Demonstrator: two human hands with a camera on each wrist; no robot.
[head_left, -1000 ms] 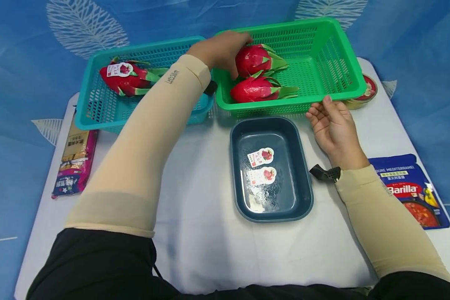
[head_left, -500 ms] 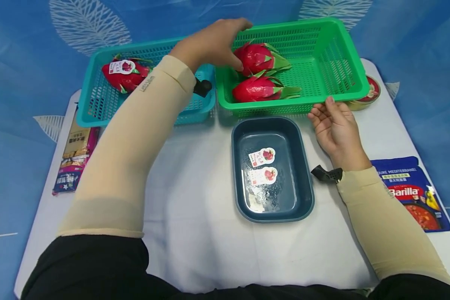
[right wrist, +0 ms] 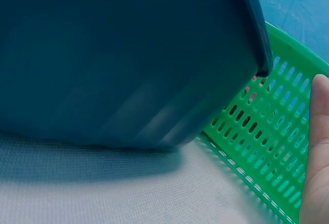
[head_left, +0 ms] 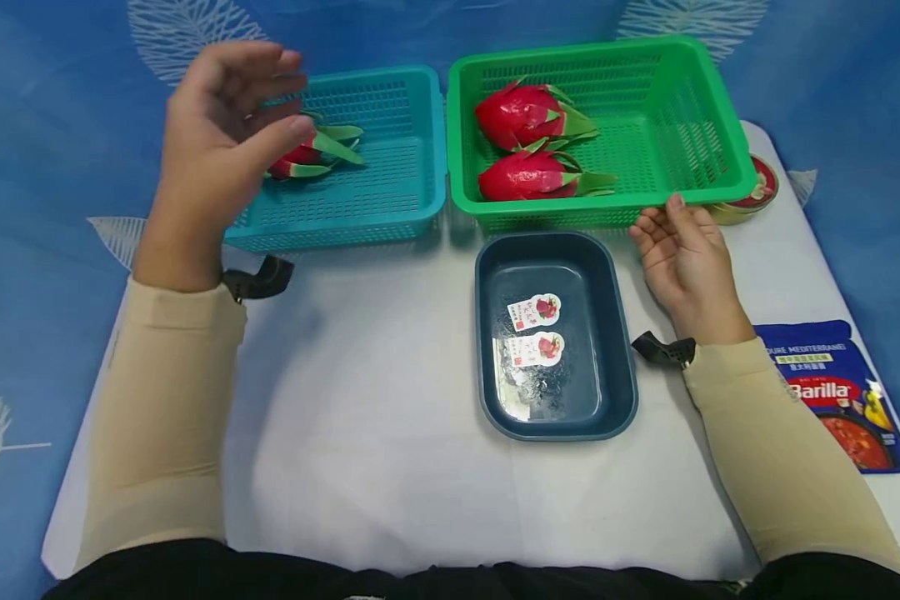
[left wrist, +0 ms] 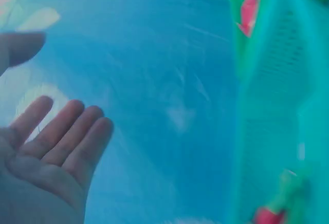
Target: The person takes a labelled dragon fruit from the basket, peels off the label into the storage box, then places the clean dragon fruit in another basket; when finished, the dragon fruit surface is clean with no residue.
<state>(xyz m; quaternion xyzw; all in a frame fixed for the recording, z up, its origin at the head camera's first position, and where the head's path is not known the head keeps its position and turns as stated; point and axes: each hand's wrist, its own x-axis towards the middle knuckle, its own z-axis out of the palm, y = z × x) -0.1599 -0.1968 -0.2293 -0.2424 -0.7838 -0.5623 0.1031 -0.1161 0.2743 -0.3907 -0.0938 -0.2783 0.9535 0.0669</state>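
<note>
My left hand [head_left: 217, 150] is raised over the left part of the teal basket [head_left: 390, 183], holding nothing, its fingers loosely bent. It partly covers a dragon fruit [head_left: 296, 162] lying in that basket. In the left wrist view the fingers [left wrist: 72, 152] are spread and relaxed. Two dragon fruits, a rear one [head_left: 519, 117] and a front one [head_left: 528, 177], lie side by side in the green basket [head_left: 652, 150]. My right hand [head_left: 690, 258] is palm up at this basket's front rim, the thumb tip apparently touching it and the other fingers loosely curled below.
A dark blue tray [head_left: 596, 408] stands in front of the green basket. On its floor are two fruit stickers, an upper one [head_left: 534, 312] and a lower one [head_left: 536, 350]. A Barilla pouch [head_left: 832, 392] lies at the right, and a round tin [head_left: 757, 192] stands behind my right hand.
My left hand has left the rear dragon fruit in the green basket and swung left over the teal basket. The right hand has stayed at the green rim.
</note>
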